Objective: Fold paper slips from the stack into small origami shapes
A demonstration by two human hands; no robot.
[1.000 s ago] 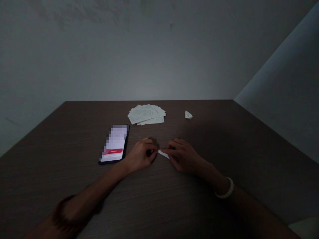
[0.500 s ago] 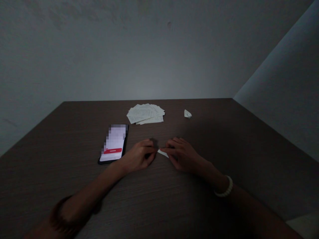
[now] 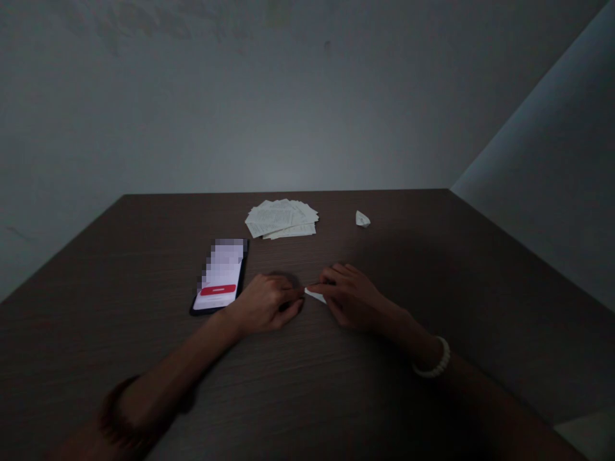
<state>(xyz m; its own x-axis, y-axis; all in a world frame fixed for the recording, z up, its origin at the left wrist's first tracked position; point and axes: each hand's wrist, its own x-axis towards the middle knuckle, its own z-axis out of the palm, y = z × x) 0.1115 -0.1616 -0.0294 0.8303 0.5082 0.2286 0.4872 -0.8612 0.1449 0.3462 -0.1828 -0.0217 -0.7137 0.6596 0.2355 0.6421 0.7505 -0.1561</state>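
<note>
A small folded paper (image 3: 316, 296), white and narrow, lies low over the table between my two hands. My right hand (image 3: 356, 298) grips its right part, with the fingers curled over it and hiding some of it. The fingertips of my left hand (image 3: 268, 301) pinch at the paper's left tip, and the thumb lies slightly lower. How many layers the paper has is too small to tell.
A lit phone (image 3: 220, 275) lies left of my left hand, close to the wrist. Farther back rests a fanned pile of printed paper slips (image 3: 281, 219). One crumpled or folded paper piece (image 3: 362, 219) sits at the back right. The brown table (image 3: 158, 256) meets a grey wall.
My left hand has shifted slightly and its fingers have flattened toward the paper's tip. The right hand and the paper look almost the same.
</note>
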